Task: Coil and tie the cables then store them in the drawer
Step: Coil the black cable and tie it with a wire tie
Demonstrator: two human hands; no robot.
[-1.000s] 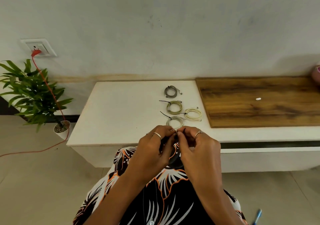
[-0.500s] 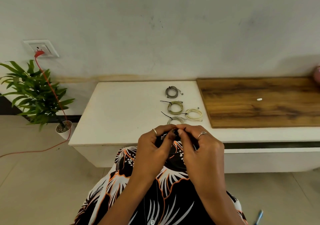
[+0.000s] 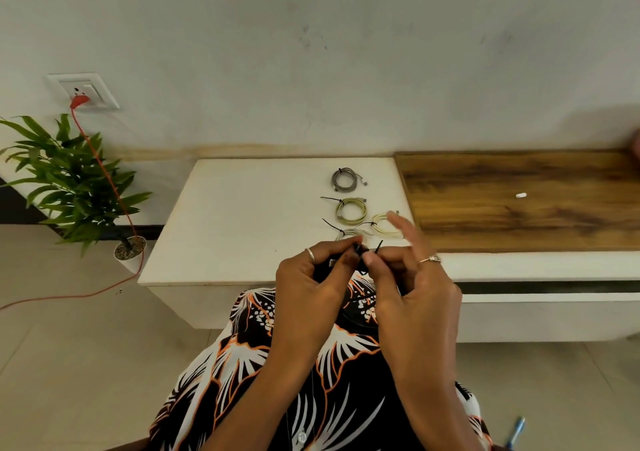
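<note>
Black cable: a dark coiled cable [image 3: 358, 315] hangs between the two hands over the lap, its loop lying against the patterned black, white and orange garment [image 3: 263, 374]; most of it is hidden behind the fingers.
Left hand: the left hand [image 3: 311, 284], a ring on one finger, curls round the top of the dark coil and holds it.
Right hand: the right hand [image 3: 415, 287] pinches a thin black zip tie [image 3: 379, 246] between thumb and forefinger, just beside the left fingertips; its other fingers are spread and raised, blurred.
Tie end: a short black tail sticks up above the pinch; whether it is already threaded I cannot tell.
Grey coil: a tied grey cable coil [image 3: 344, 180] lies farthest back on the white low tabletop [image 3: 242, 215].
Green coil: a pale green tied coil [image 3: 351, 210] sits nearer, a black tie tail pointing left.
Cream coil: a cream tied coil [image 3: 384, 225] lies to its right, partly behind the raised fingers.
Nearest coil: a light grey coil [image 3: 348, 234] peeks out just above the left hand.
Wooden panel: a brown wood-grain top [image 3: 519, 208] adjoins the white surface on the right, a small white piece [image 3: 521, 195] on it.
Drawer: a white drawer front [image 3: 554, 315] under the wood top, a dark gap above it.
Plant: a green potted plant [image 3: 72, 180] stands on the floor at left, an orange cord [image 3: 104, 173] running from a wall socket [image 3: 85, 90].
</note>
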